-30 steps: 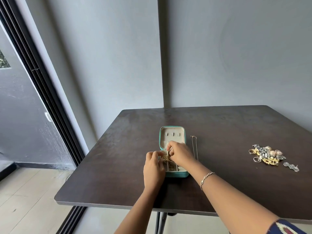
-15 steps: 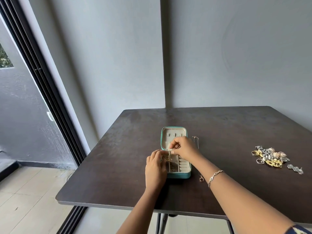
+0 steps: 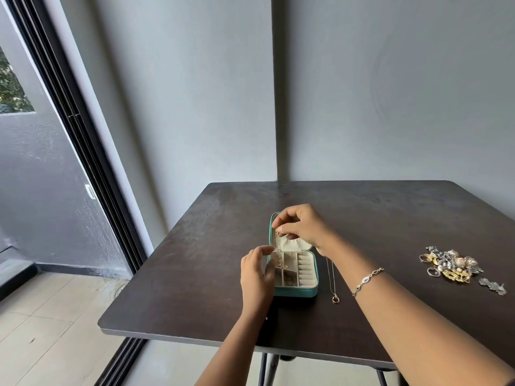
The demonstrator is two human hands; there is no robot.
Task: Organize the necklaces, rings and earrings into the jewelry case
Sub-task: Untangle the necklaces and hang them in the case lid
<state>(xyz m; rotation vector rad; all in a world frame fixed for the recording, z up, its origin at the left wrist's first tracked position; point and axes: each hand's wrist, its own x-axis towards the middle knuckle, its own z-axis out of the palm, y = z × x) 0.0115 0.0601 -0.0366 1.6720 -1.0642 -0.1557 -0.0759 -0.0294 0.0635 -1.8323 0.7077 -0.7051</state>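
Note:
A teal jewelry case [image 3: 296, 292] lies open on the dark table, its cream lid flat at the far end and its compartments near me. My right hand [image 3: 302, 226] hovers over the lid and pinches the top of a gold chain necklace [image 3: 278, 249] that hangs down into the case. At the case's left edge, my left hand [image 3: 257, 274] has its fingers curled, with the fingertips at the chain's lower part. A second thin necklace [image 3: 333, 285] with a small pendant lies on the table just right of the case.
A heap of rings, earrings and brooch-like pieces [image 3: 452, 265] sits at the table's right side, with one silver piece [image 3: 492, 286] apart from it. The table [image 3: 195, 274] stands in a wall corner, and a sliding glass door is to the left.
My right hand has risen from the case's middle toward the lid, drawing the gold chain up. The left hand stays at the case's left edge. The second necklace's pendant has come into sight.

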